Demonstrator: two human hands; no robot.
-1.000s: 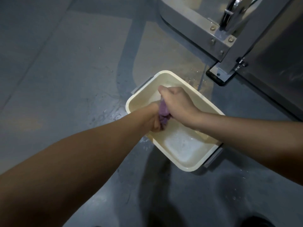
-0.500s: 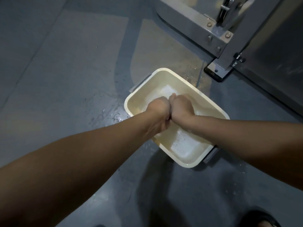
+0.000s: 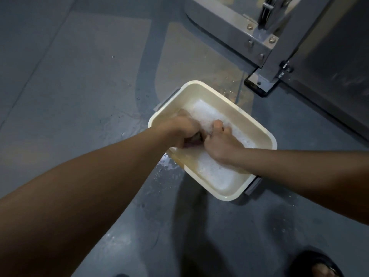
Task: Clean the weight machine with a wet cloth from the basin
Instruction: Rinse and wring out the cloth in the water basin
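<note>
Looking straight down at a dull grey-blue floor (image 3: pixel 79 86), painted in broad panels, with a darker band running through and a paler yellowish patch (image 3: pixel 189 62) toward the far side. Dim light, a wet sheen, scattered water drops (image 3: pixel 165 164) just beside the near-left rim of the basin. Resting on that floor at an angle: a cream rectangular basin (image 3: pixel 201 85), grey handles at two ends, white foam (image 3: pixel 215 172) covering the water inside.

Reaching in from the near side, two bare forearms. Left hand (image 3: pixel 179 130) over the near-left rim, fingers curled tight round a purplish cloth (image 3: pixel 193 142), only a small dark wad of it showing beneath the knuckles. Right hand (image 3: pixel 219 140) touching the left, likewise fisted on the cloth's other end, fingertips sunk in suds. Cloth thus inside the basin, low over the foam, between the two fists.

Beyond the basin, at far right, the weight machine (image 3: pixel 229 31): grey metal frame with bolts, an upright post fixed to a black-edged base plate (image 3: pixel 259 86), near the basin's far corner but not touching it. Flat grey panel filling the right edge, closing off that side. Open floor to the left and along the near side. At the bottom right corner, toes in a dark sandal (image 3: pixel 323 264), well apart from the basin, with a dark shadow lying across the floor between the two.
</note>
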